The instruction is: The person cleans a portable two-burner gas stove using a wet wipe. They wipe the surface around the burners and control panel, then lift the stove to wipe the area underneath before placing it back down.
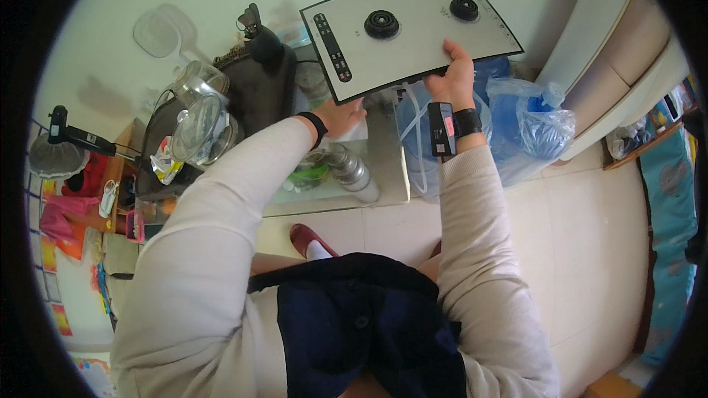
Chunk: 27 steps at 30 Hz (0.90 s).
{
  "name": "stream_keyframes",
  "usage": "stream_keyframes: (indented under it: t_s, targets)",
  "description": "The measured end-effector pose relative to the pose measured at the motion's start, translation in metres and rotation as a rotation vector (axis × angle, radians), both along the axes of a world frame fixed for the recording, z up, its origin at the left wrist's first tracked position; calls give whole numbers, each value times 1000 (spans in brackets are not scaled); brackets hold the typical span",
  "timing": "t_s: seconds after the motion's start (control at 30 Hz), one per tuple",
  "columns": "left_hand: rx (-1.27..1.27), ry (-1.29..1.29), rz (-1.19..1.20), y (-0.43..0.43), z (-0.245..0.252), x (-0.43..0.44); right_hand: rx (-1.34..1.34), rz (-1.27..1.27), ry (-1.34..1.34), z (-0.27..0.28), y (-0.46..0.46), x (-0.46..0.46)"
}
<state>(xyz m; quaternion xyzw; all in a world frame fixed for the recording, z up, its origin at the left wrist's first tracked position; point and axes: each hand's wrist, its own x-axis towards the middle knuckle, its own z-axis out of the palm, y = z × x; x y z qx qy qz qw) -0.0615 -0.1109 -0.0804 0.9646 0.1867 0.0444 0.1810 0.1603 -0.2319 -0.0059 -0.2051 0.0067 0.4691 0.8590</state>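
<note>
A white appliance top panel (420, 38) with a black border is tilted up over the cabinet. It bears a black control strip (332, 47) and two round, ridged black fittings (381, 24). My right hand (454, 78) grips its near edge, thumb on the upper face. Below the panel's near left corner, my left hand (338, 117) reaches low over the glass-topped cabinet (395, 166). The panel hides part of that hand, and something white lies under its fingers; whether it grips this is unclear. A clear bottle (349, 168) shows close to my left wrist.
Left of the panel are a black tray (260, 85), a dark pot (263, 44) and glass jars (202, 80). Blue water jugs, one in a plastic bag (525, 132), stand at right beside a white tube (418, 121). A pale curved appliance (592, 66) rises far right.
</note>
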Motion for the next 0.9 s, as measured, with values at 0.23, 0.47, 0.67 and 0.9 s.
stream_keyframes:
  t_s: [0.23,0.47,0.67,0.9]
  targets:
    - [304,-9,-509,-107,-11,-28,11,-9,-71,3,3,1]
    - [115,-94,-72,-17,0,2,39,44,0,3,0,-1]
    - [37,-55,15,-5,-15,10,20,-29,-34,7,1,-1]
    - [190,62,-345,-146,-1,-24,-21,-29,-36,11,1,-6]
